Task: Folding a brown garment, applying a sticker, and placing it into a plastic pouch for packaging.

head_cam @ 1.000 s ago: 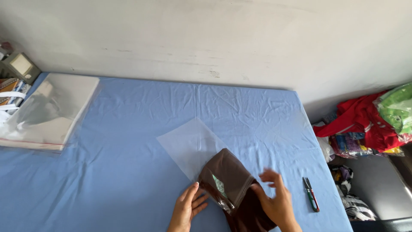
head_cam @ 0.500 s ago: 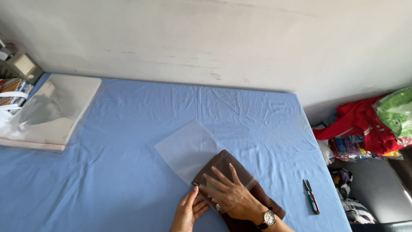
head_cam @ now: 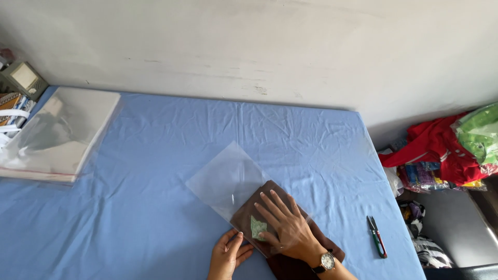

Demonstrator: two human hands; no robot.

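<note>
A folded brown garment [head_cam: 270, 212] is seen lying near the front edge of a table covered with a blue cloth [head_cam: 155, 207], its far end tucked inside a clear plastic bag [head_cam: 228, 179] that is spread flat and points away toward the wall. The right hand [head_cam: 282, 225], on whose wrist a watch [head_cam: 326, 262] is worn, is laid flat on top of the garment with the fingers spread and stretched forward; nothing is gripped by it, the palm only being pressed down on the fabric. A small green label [head_cam: 258, 228] is visible on the garment just beside this hand's thumb. The left hand [head_cam: 228, 254] is placed at the near left edge of the bag's mouth, the fingers bent and touching the plastic; whether the edge is pinched or merely touched cannot be told. A small pair of snips with green handles [head_cam: 377, 237] is left on the cloth to the right, well apart from both hands. A stack of clear bags [head_cam: 57, 135] is kept at the far left of the table. Red and green clothing [head_cam: 451, 150] is heaped beyond the table's right end.
</note>
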